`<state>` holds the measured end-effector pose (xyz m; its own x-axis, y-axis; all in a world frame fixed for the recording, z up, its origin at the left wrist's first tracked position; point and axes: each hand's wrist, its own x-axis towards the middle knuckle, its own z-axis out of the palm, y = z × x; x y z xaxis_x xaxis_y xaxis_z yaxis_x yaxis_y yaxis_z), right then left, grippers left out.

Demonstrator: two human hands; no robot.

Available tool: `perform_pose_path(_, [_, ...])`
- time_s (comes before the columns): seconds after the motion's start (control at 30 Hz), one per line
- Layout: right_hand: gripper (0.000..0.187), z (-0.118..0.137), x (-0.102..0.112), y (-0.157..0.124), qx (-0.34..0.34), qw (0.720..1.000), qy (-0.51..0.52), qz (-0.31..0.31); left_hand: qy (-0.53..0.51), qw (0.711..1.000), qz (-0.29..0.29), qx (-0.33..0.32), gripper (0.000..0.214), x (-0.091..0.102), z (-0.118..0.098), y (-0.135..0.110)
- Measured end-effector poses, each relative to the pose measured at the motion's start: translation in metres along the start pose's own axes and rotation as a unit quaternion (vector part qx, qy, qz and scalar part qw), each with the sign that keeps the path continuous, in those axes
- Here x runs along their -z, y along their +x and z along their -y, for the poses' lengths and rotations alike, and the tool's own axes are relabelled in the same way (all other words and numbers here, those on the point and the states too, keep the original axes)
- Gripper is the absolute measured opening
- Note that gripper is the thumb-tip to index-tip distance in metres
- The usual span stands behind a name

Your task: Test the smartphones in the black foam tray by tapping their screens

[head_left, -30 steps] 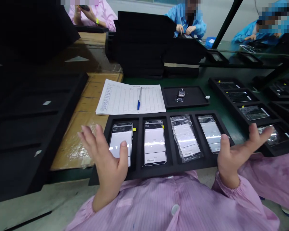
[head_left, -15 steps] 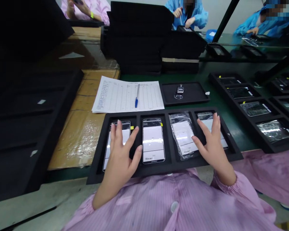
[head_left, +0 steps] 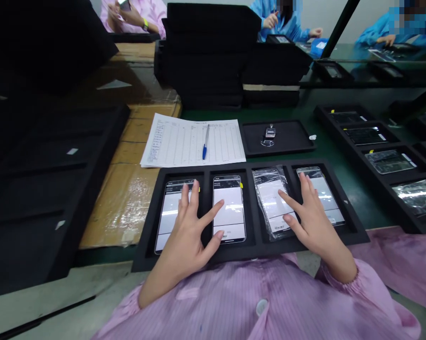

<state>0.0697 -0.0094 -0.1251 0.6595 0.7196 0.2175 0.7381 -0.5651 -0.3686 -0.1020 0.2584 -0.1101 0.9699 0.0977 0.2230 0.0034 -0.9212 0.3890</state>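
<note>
Head view: we hold our left hand (head_left: 189, 236) and right hand (head_left: 311, 221) — both open, fingers apart — over four phones (head_left: 233, 212) in a black tray (head_left: 248, 251).

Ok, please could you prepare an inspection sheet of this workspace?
Surface: green tabletop; black four-slot tray at near edge.
Job's things: four phones, pale screens facing up, one per slot; third from left in clear plastic.
Clutter: printed forms under a pen; small tray holding a small item.
Hands: left hand spread over the two left phones, right hand over the other two; contact cannot be told.
Cables: nothing seen for certain; dark strip at lower left unclear.
Surroundings: black stack behind, another phone tray to the right, people across the table.
</note>
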Motion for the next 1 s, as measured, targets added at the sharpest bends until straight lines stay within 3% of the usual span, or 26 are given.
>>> perform_pose_path(0.33, [0.051,-0.005,-0.002,-0.004,0.012,0.999,0.023,-0.043,-0.007,0.993,-0.081,0.088,0.065,0.002,-0.005,-0.002])
perform_pose_path(0.5, [0.036,-0.008,0.023,0.014,0.013,0.995,0.063,-0.08,0.0,0.989,-0.133,0.066,0.055,0.003,-0.007,0.0])
perform_pose_path(0.63, [0.029,-0.021,0.046,0.063,-0.003,1.0,0.0,-0.003,0.011,0.989,-0.138,0.05,0.047,0.0,-0.007,0.002])
perform_pose_path(0.8, [0.021,-0.022,0.05,0.124,-0.171,0.974,-0.056,0.137,0.001,0.986,-0.157,0.053,0.042,-0.005,-0.007,0.002])
perform_pose_path(1.0, [0.019,0.003,0.039,0.126,-0.222,0.95,-0.003,0.22,-0.021,0.989,-0.139,0.048,0.042,-0.007,-0.005,0.001])
